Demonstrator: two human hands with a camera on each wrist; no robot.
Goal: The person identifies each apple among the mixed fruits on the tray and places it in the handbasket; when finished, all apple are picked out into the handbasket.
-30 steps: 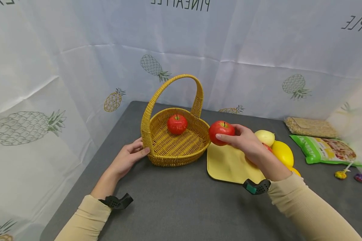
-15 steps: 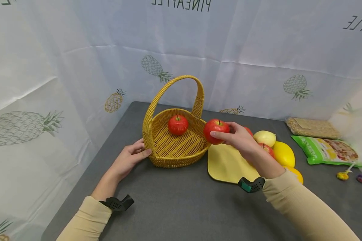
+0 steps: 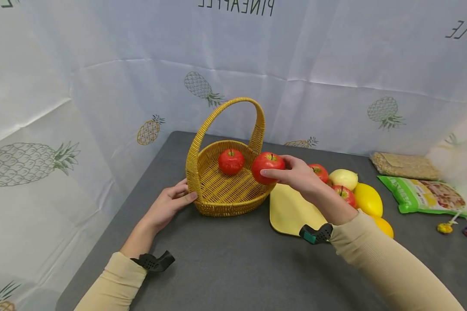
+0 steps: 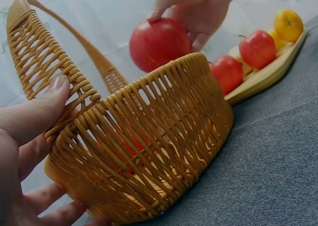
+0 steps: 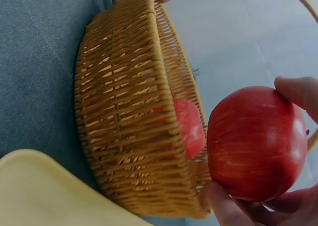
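Note:
A yellow-brown wicker basket (image 3: 227,207) with a tall arched handle stands on the dark table. One red apple (image 3: 231,162) lies inside it. My left hand (image 3: 171,205) grips the basket at its left end, the thumb over the foot of the handle and the fingers against the outer wall, as the left wrist view shows. A second red apple (image 5: 258,142) is held between the thumb and fingers of my right hand (image 3: 297,175). That apple hangs over the basket's right rim, above the weave and right of the apple inside.
Right of the basket lies a yellow tray (image 3: 289,211), partly under my right forearm. More red apples (image 3: 344,194), a pale round fruit (image 3: 343,178) and a yellow lemon (image 3: 367,199) sit there. Farther right are a green food bag (image 3: 424,194), a grain packet (image 3: 406,165) and lollipops (image 3: 445,227).
My right hand has carried its apple leftward from above the tray to the basket's right rim, uncovering more apples behind it. The left hand keeps its grip on the basket.

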